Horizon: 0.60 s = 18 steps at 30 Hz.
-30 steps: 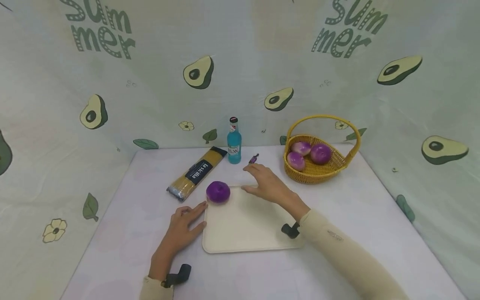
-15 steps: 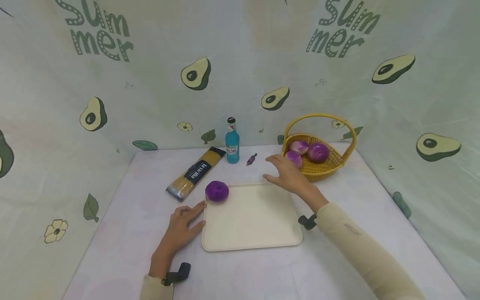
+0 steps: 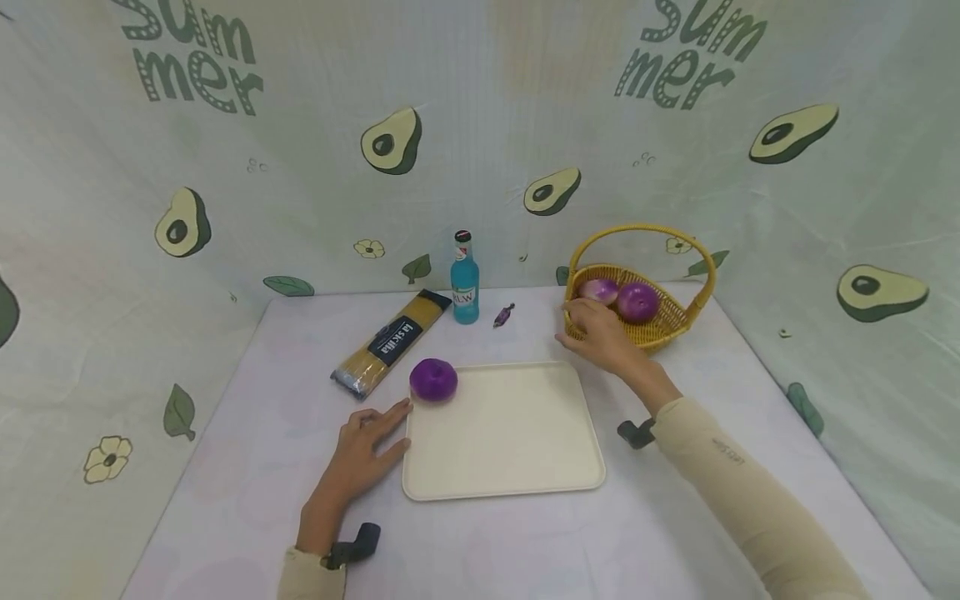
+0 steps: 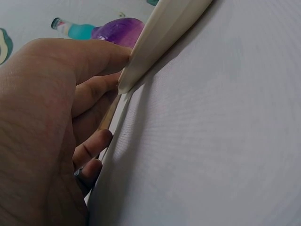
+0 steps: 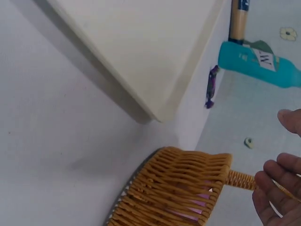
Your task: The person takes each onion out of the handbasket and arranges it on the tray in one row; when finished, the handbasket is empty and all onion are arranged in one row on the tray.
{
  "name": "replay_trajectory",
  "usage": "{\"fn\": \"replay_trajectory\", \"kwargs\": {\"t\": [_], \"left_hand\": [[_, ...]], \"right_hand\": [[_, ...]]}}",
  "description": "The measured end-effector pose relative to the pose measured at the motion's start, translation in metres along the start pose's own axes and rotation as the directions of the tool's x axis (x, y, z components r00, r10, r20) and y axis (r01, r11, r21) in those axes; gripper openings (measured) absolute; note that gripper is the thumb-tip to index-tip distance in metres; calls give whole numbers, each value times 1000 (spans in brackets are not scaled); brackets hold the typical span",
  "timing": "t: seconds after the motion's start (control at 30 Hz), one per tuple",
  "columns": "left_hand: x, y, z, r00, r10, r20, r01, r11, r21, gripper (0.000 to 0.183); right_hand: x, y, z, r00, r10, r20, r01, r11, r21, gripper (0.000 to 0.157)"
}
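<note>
Fingers of the right grip (image 3: 600, 335) are held loosely parted at the left rim of the yellow woven basket (image 3: 672, 315); two round purplish vegetables (image 3: 637, 302) lie just beyond. The cream rectangular tray (image 3: 504, 442), a round deep-purple vegetable (image 3: 433, 380) at its far-left corner, is touched by the relaxed left grip (image 3: 358, 457).

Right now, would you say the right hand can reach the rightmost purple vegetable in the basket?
Probably yes: the right hand, at the basket, looks empty, and that purple vegetable sits uncovered beneath the high handle.
</note>
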<state>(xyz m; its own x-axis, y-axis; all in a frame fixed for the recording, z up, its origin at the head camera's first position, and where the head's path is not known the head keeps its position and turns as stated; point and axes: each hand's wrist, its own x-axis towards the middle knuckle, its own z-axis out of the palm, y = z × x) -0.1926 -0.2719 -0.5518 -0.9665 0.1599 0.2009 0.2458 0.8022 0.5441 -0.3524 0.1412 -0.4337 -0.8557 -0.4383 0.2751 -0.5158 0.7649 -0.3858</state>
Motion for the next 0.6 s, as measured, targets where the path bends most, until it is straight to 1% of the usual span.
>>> {"fn": "replay_trajectory", "kwargs": {"t": [0.1, 0.17, 0.27, 0.4, 0.6], "left_hand": [[-1, 0, -1, 1000, -17, 21, 17, 1000, -7, 58], [0, 1, -2, 999, -24, 26, 24, 1000, -17, 58], [0, 2, -2, 1000, -17, 17, 17, 1000, -15, 58], [-1, 0, -1, 1000, -25, 13, 25, 1000, -10, 58], [0, 1, -1, 1000, -18, 16, 18, 1000, -11, 57]], "right_hand": [[0, 7, -2, 1000, 30, -2, -30, 1000, 4, 56], [-1, 11, -5, 999, 52, -3, -52, 999, -12, 57], [-3, 16, -6, 997, 74, 6, -74, 997, -34, 58], [-2, 25, -5, 996, 88, 26, -87, 995, -48, 58], [0, 37, -8, 984, 167, 64, -163, 985, -58, 63]]}}
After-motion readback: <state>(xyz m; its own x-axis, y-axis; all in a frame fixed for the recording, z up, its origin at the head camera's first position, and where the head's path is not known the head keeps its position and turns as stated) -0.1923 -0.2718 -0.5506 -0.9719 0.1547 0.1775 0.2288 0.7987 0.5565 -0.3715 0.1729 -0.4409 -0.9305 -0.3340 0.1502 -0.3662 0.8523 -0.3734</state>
